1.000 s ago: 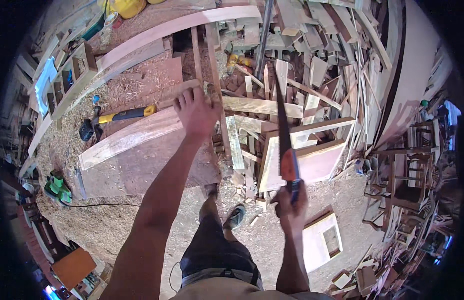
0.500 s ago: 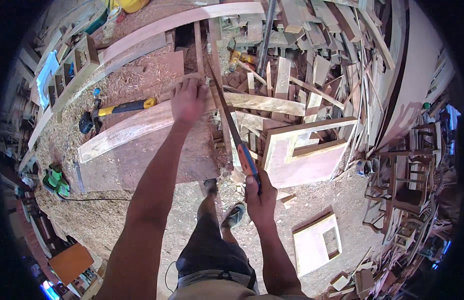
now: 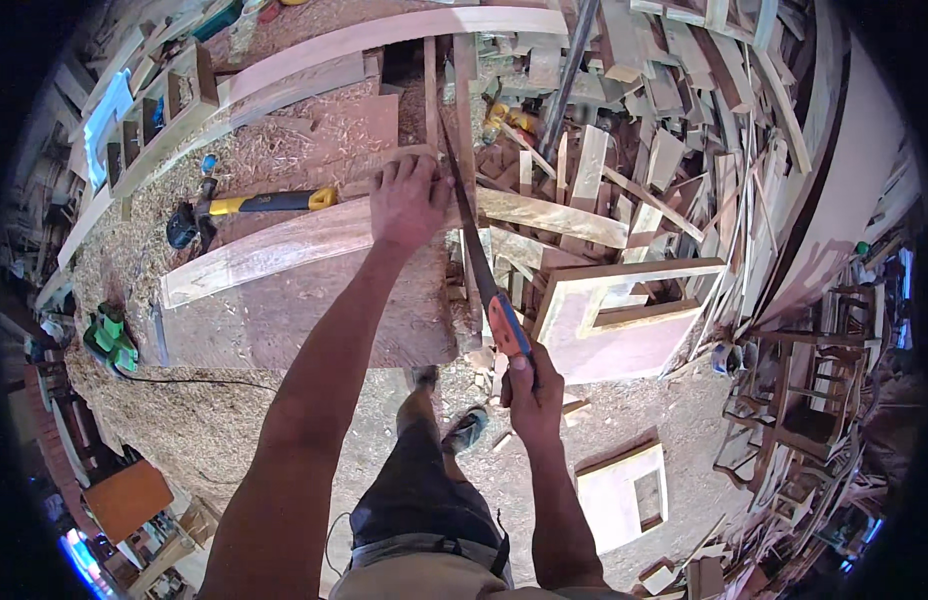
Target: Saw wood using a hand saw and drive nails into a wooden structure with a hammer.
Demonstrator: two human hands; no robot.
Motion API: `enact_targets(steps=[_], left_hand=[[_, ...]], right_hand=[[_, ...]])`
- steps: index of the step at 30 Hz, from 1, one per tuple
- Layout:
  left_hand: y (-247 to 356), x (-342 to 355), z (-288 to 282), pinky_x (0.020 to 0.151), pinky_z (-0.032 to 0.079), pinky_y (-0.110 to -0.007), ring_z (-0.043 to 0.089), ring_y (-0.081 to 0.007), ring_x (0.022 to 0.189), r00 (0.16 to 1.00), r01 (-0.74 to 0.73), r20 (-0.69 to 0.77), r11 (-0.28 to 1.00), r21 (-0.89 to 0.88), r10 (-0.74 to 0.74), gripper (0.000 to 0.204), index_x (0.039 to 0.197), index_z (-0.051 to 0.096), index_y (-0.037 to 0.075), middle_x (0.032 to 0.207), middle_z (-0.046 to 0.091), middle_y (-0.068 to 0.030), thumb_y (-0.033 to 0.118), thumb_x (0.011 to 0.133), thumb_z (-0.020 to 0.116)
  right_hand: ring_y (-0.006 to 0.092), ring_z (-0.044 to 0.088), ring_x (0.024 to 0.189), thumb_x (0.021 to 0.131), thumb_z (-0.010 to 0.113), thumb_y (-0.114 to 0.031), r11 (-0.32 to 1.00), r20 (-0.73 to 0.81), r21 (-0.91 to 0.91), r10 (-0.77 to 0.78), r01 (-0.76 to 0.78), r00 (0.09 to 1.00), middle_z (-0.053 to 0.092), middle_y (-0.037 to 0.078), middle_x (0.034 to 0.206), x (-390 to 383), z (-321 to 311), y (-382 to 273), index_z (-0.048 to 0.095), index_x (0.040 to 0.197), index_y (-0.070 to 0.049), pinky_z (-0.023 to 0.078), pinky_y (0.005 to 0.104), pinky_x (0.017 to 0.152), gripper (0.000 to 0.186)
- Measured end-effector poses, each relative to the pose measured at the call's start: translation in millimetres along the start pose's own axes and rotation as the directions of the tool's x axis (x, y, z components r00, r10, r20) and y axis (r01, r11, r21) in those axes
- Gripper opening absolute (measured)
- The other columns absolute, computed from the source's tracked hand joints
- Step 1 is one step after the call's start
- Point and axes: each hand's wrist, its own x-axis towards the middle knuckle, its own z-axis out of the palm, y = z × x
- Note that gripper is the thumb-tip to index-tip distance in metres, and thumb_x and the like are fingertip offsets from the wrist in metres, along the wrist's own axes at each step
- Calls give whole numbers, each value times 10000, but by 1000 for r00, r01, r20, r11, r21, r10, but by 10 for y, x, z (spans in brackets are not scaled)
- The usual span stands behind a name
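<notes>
My left hand (image 3: 412,203) presses down on a curved wooden board (image 3: 274,248), its fingers bent over the far edge close to the saw. In my right hand (image 3: 536,385) is the orange-and-blue handle of a hand saw (image 3: 482,262). The dark blade slants away from me and crosses the curved board just right of my left hand. How deep it has cut cannot be made out. Beneath the board is a wide wooden work surface (image 3: 314,330), strewn with shavings. A hammer (image 3: 274,202) with a yellow-and-black handle lies left of my left hand.
A second curved board (image 3: 374,38) spans the far side. Piled offcuts (image 3: 664,160) fill the right, with a framed panel (image 3: 624,345) leaning before them. Another panel (image 3: 624,497) lies on the floor. A green power tool (image 3: 111,340) with a cord sits left; chairs (image 3: 819,400) stand far right.
The view has shifted slightly, so the work surface appears farther right. Both hands keep their hold, and the saw stays across the curved board at nearly the same angle.
</notes>
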Motion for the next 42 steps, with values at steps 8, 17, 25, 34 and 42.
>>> enact_targets(steps=[8,17,25,34,42], left_hand=[[-16,4,24,1051,463,-578,610,-390,1257,1000,-15,13,1000,-9,16,359,1247,658,104,1285,673,-155,390,1030,663],[-4,12,-3,1063,455,-593,604,-413,1246,998,-56,7,998,20,56,324,1230,651,99,1274,664,-162,368,1049,633],[-16,2,19,1018,472,-602,598,-443,1191,993,-116,-11,993,-25,115,323,1252,635,79,1243,646,-191,336,1056,634],[-61,64,51,1016,463,-592,596,-441,1179,991,-121,55,993,-9,121,321,1239,624,64,1233,643,-191,329,1059,637],[-60,27,43,1017,458,-593,594,-446,1181,990,-82,116,997,4,81,336,1225,616,56,1251,645,-194,352,1066,627]], right_hand=[[57,496,542,1171,561,-380,992,118,-24,-123,127,985,543,-32,652,587,-6,15,660,1322,7,401,274,495,427],[74,548,612,1157,595,-333,970,66,-129,-198,205,978,586,-8,695,446,47,-29,647,1419,-4,443,305,553,424],[383,718,680,1124,647,-330,970,90,-116,-205,214,975,702,219,776,932,253,-216,628,1420,-28,544,471,623,423],[433,764,724,1105,653,-313,974,61,-66,-211,215,976,744,243,829,824,221,-256,620,1420,-46,596,493,654,414],[449,765,731,1089,677,-316,975,6,-41,-219,219,976,731,259,818,708,201,-304,628,1401,-59,602,549,670,407]])
